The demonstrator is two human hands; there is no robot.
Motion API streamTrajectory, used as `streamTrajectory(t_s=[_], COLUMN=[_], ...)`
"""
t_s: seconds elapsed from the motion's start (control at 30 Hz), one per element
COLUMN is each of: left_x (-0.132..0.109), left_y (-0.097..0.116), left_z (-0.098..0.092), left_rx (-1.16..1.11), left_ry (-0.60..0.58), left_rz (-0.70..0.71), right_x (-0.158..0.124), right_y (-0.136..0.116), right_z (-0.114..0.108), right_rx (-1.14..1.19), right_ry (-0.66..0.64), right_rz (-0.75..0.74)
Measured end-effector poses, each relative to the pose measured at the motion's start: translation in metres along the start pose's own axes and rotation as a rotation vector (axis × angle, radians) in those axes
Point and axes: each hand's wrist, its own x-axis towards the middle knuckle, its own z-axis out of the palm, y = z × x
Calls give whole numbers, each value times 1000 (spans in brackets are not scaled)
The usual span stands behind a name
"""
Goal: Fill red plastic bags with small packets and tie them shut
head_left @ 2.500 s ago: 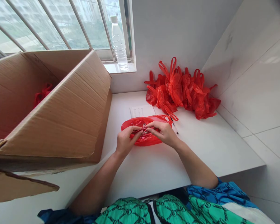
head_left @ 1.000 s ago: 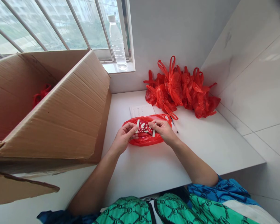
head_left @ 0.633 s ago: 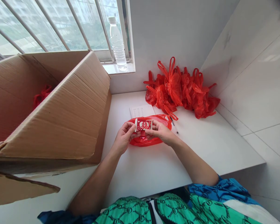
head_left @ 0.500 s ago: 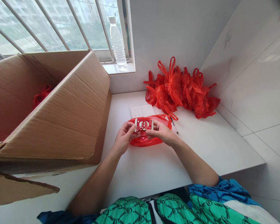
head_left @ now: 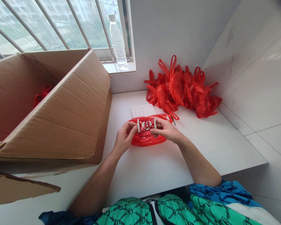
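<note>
A small red and white packet with a printed character is held level between my two hands. My left hand pinches its left end between thumb and fingers. At the packet's right end, my right hand grips it the same way. Directly beneath lies a red plastic bag, spread on the white counter. What is inside the bag cannot be made out clearly.
A large open cardboard box fills the left side, with something red inside. Several tied red bags sit at the back right. A printed sheet lies behind the bag. A bottle stands on the windowsill.
Both hands have shifted slightly to the right with the packet. The packet's printed face has tilted a little, and my right hand covers more of the pen beside the bag.
</note>
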Motion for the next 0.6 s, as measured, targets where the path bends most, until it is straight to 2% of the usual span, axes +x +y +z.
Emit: streamTrajectory(t_s=[0.1,0.17,0.23,0.3,0.37,0.43,0.5,0.6], left_x=[-2,-3,-3,-4,-5,-6,-7,-8], left_y=[-3,-7,-11,-14,-15,-15,-15,-16], left_z=[-5,-7,-7,-7,-5,-2,0,1], left_rx=[576,816,908,924,929,944,953,941], left_ry=[-59,-94,-136,-195,-266,-337,-381,-382], left_rz=[119,132,148,176,206,220,218,215], right_x=[-2,-2,-1,0,2,2,0,-1], right_y=[4,8,12,15,15,14,14,18], right_z=[-11,-15,-15,-11,-3,5,13,21], right_rx=[-202,-371,-609,-887,-1089,-1131,-1074,-1059], right_ry=[84,115,209,373,482,451,294,69], right_rz=[-39,-18,29,56,30,-50,-123,-123])
